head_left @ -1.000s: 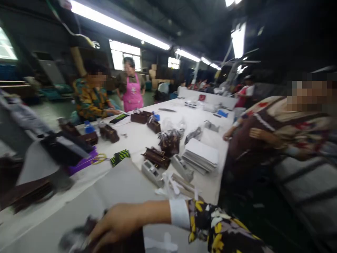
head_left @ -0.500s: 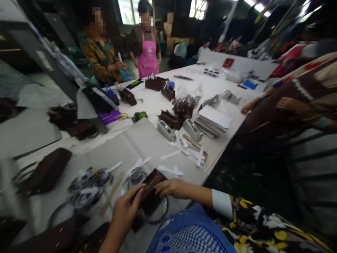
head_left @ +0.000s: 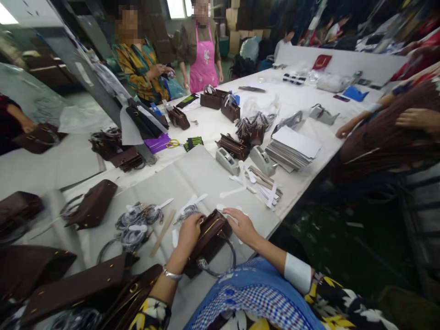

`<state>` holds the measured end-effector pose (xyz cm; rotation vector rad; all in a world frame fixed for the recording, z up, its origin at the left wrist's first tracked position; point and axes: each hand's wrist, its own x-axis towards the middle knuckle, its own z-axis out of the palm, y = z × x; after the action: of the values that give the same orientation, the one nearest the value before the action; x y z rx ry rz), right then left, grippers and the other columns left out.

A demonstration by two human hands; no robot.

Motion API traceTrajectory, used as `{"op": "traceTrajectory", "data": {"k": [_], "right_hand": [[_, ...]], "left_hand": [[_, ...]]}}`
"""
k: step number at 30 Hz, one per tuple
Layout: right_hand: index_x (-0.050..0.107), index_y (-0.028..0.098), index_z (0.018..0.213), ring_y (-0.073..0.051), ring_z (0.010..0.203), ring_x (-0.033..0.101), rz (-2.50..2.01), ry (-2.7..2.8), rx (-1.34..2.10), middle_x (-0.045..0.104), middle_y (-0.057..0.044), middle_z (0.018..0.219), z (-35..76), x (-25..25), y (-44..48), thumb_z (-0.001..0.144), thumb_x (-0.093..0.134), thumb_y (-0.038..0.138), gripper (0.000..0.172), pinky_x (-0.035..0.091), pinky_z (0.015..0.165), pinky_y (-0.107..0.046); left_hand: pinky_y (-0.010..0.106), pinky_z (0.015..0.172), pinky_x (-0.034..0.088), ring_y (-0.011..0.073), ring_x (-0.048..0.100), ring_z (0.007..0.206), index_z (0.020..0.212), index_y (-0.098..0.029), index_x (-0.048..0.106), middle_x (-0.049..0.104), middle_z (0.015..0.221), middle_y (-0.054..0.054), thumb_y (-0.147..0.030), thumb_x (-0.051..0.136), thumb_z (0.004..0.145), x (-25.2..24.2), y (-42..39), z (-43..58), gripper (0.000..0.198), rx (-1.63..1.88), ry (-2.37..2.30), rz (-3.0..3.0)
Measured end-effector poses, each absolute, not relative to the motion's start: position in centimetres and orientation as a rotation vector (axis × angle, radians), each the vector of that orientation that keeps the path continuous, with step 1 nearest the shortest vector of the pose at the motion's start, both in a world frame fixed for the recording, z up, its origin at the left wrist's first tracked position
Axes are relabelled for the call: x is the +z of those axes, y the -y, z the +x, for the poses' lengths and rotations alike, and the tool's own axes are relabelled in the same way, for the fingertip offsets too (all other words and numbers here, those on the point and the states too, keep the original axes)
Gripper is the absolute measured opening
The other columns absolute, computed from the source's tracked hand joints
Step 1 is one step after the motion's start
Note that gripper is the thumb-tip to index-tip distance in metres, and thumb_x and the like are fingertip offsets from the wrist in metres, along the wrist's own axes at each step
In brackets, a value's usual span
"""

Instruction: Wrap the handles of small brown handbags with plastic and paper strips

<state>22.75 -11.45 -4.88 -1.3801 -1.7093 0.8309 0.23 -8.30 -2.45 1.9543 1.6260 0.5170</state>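
A dark brown handbag point(head_left: 213, 233) with a gold zipper lies tilted on the table right in front of me. One of its wrapped handles point(head_left: 234, 256) loops out towards my apron. My left hand point(head_left: 189, 233) is closed on the far left edge of the bag, its fingertips curled at the top. At the bag's right end, my right hand point(head_left: 243, 225) has its fingers stretched out and its thumb by the corner. Just beyond the left hand lies a plastic-wrapped handle point(head_left: 188, 212) among white paper strips.
Wrapped straps point(head_left: 135, 224), a flat wooden stick point(head_left: 162, 233) and several brown handbags point(head_left: 92, 204) lie to the left. Ahead are tape dispensers point(head_left: 263, 160), a stack of white boards point(head_left: 294, 146) and yellow-handled scissors point(head_left: 173, 143). Co-workers stand around the table.
My right hand has shifted from the bag's zipper to its right end, and its fingers have straightened. The left hand stays at the bag's left side. The view has swung to the left.
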Motion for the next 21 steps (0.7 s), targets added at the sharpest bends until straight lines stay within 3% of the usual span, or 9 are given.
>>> {"op": "traceTrajectory", "data": {"k": [4,8,13,17,21], "right_hand": [[0.062,0.021,0.123,-0.027,0.119,0.056,-1.576,1.697,1.191,0.063,-0.009,0.126,23.3,-6.4,12.6,0.086,0.054,0.046,0.045,0.044,0.103,-0.046],[0.060,0.024,0.126,-0.026,0.123,0.052,-1.558,1.542,1.394,0.060,-0.006,0.131,23.9,-7.5,14.1,0.083,0.057,0.048,0.049,0.048,0.099,-0.042],[0.059,0.024,0.127,-0.024,0.127,0.050,-1.462,1.415,1.527,0.058,-0.005,0.134,25.2,-8.0,14.8,0.080,0.062,0.050,0.054,0.041,0.107,-0.042],[0.062,0.020,0.123,-0.023,0.126,0.050,-1.496,1.449,1.512,0.060,-0.006,0.130,25.5,-8.6,14.3,0.091,0.042,0.056,0.053,0.035,0.110,-0.043],[0.066,0.019,0.113,-0.023,0.110,0.061,-1.620,1.676,1.413,0.069,-0.006,0.115,23.7,-8.3,12.2,0.098,0.021,0.047,0.056,0.050,0.092,-0.041]], "left_hand": [[0.040,0.090,0.052,0.0234,0.069,0.094,0.100,-0.018,0.070,0.075,0.101,0.009,-0.026,0.046,0.085,-3.4,9.7,-2.3,0.029,0.653,-1.731,1.742],[0.036,0.080,0.057,0.0223,0.071,0.086,0.102,-0.017,0.069,0.075,0.098,0.010,-0.033,0.048,0.086,-3.4,11.9,-3.9,0.031,0.804,-1.800,1.526],[0.033,0.083,0.055,0.0207,0.067,0.097,0.102,-0.019,0.069,0.073,0.106,0.008,-0.035,0.047,0.087,-2.6,13.5,-2.3,0.031,0.796,-1.723,1.634],[0.034,0.088,0.054,0.0203,0.067,0.099,0.101,-0.020,0.069,0.073,0.105,0.007,-0.036,0.045,0.089,-2.6,13.9,-1.2,0.031,0.735,-1.694,1.718],[0.040,0.102,0.047,0.0228,0.057,0.118,0.124,-0.021,0.057,0.062,0.129,0.009,-0.042,0.047,0.089,-3.4,14.5,0.3,0.042,0.642,-1.631,1.944]]}}
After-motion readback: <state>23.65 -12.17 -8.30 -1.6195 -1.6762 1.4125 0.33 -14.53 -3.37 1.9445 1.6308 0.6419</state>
